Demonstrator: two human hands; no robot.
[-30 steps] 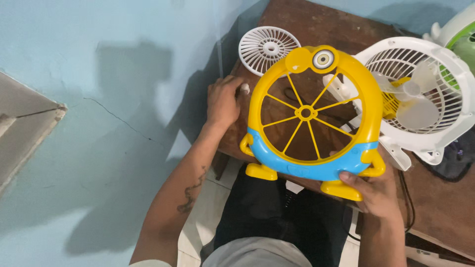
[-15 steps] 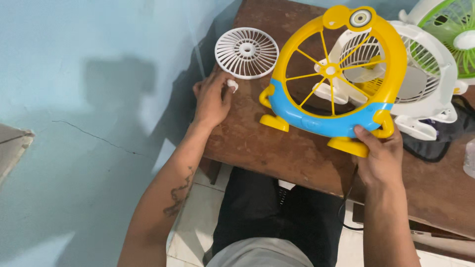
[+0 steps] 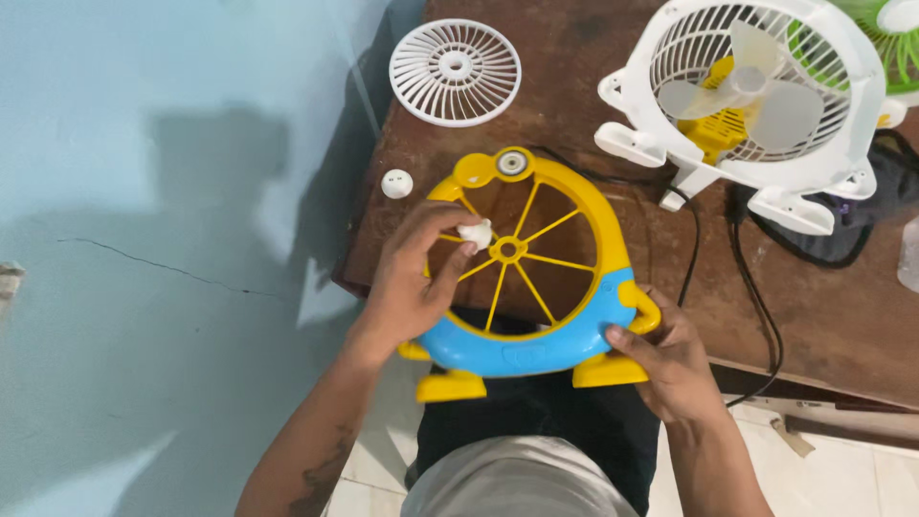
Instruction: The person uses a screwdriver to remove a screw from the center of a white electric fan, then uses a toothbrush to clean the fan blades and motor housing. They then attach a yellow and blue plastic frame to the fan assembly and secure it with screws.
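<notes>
A yellow and blue round fan frame point(image 3: 536, 330) with thin yellow spokes lies tilted over the near edge of a brown wooden table point(image 3: 593, 86). My right hand point(image 3: 670, 359) grips its lower right side by a yellow foot. My left hand point(image 3: 416, 278) reaches over the frame's left side and pinches a small white part point(image 3: 476, 233) close to the central hub point(image 3: 508, 251). A small white round cap point(image 3: 396, 183) lies on the table left of the frame.
A loose white round fan grille point(image 3: 455, 72) lies at the table's far left. A white table fan point(image 3: 756, 91) with a yellow motor stands at the right, a green fan point(image 3: 900, 43) behind it. Black cables point(image 3: 742, 278) run across the table. A light blue wall point(image 3: 144, 239) is on the left.
The fan frame has come down from upright near the white fan to lie tilted at the table's near edge. My left hand left the tabletop and now holds a small white part at the spokes.
</notes>
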